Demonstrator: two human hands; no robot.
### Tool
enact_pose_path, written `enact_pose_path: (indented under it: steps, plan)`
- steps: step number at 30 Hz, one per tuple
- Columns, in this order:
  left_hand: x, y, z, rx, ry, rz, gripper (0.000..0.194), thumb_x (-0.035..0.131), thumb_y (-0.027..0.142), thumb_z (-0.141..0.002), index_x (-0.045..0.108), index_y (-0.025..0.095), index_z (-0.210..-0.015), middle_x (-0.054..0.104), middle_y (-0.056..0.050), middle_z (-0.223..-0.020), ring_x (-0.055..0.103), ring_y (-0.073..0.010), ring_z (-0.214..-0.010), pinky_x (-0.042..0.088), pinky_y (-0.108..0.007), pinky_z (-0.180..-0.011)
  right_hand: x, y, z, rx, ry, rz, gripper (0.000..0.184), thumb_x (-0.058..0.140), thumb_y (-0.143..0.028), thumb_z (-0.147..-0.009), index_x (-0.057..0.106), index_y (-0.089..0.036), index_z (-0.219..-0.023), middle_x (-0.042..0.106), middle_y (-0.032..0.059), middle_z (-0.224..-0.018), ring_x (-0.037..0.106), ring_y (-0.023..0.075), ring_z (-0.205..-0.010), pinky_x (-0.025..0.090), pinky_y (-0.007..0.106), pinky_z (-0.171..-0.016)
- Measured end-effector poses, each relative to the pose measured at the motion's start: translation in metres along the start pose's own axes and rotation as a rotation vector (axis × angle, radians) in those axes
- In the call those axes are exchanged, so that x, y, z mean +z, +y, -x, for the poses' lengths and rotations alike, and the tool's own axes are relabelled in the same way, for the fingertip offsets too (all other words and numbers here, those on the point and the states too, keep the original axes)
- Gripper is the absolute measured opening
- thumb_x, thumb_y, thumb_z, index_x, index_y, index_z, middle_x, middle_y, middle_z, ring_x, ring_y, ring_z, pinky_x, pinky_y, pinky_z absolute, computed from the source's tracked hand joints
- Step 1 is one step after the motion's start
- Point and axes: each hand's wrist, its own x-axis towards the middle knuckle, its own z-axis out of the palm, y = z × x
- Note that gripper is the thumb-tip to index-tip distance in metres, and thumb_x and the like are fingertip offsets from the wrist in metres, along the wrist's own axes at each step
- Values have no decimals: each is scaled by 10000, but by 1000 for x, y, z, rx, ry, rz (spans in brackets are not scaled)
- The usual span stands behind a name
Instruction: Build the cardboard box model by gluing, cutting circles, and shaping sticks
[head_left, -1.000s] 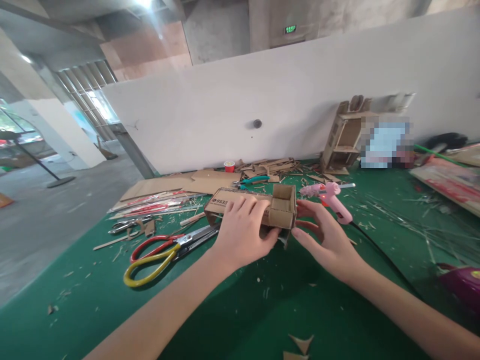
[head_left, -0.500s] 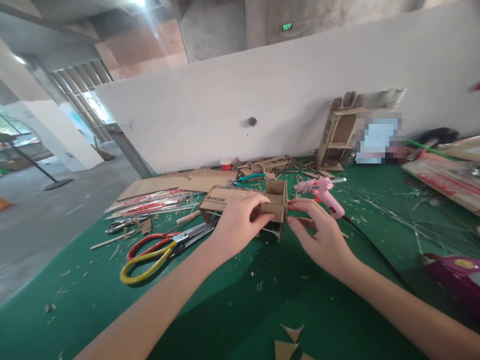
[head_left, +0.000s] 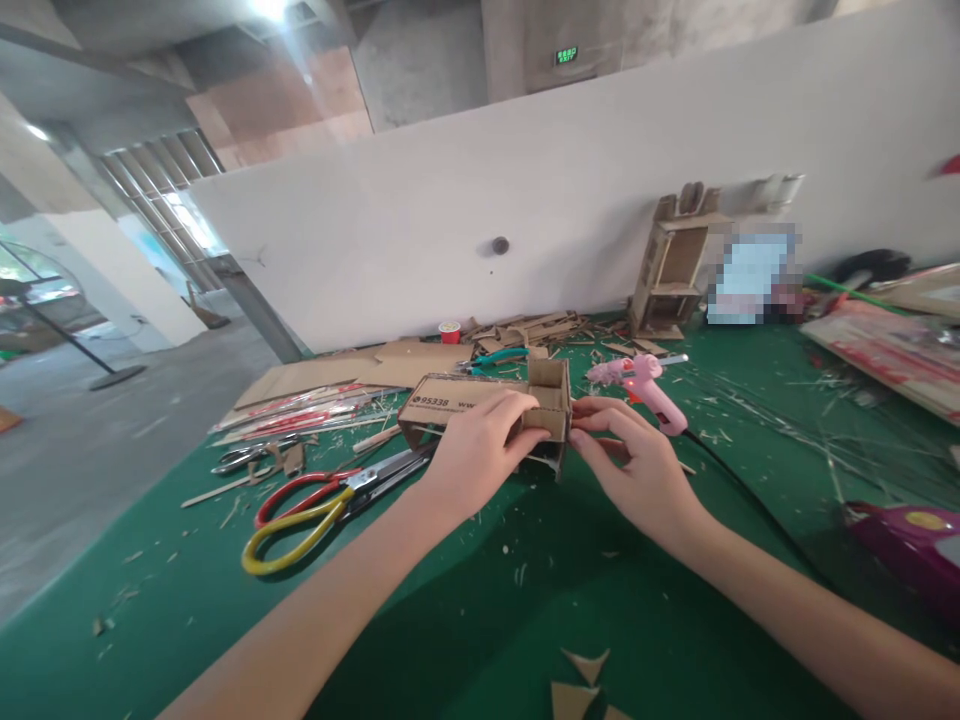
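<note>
A small cardboard model (head_left: pixel 439 392) with printed digits on its top stands on the green table, an open box-like section at its right end. My left hand (head_left: pixel 487 440) is closed on the front wall of that section, thumb and fingers pinching the cardboard. At the right edge of the model, my right hand (head_left: pixel 626 450) presses its thumb and fingertips together against the cardboard side. Whether a small loose piece lies between those fingertips is hidden. Left of the model lie large scissors (head_left: pixel 330 510) with one red and one yellow handle, their blade tips close to it.
A pink glue gun (head_left: pixel 652 390) with a black cord rests right of my right hand. Behind are teal-handled pliers (head_left: pixel 499 357), cardboard scraps (head_left: pixel 532 328), a red cup (head_left: pixel 449 333) and a taller cardboard structure (head_left: pixel 671 265). A purple object (head_left: pixel 907 545) sits far right.
My right fingertips have come slightly closer to the model's right edge. My left hand keeps its hold. The whole view has shifted a little.
</note>
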Motion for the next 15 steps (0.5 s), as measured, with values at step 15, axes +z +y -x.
enact_pose_path:
  steps: [15]
  plan:
    - [5,-7,2,60,75,-22,227,587,340,-855,535,203,-1029,665,-20,-999,642,-169,-804,495,-282,-663,-82,33,-44,655,-374,998,645,218,-700,-832,570,-161,-807,646,205,-835,621,376,-787,437,479,-644]
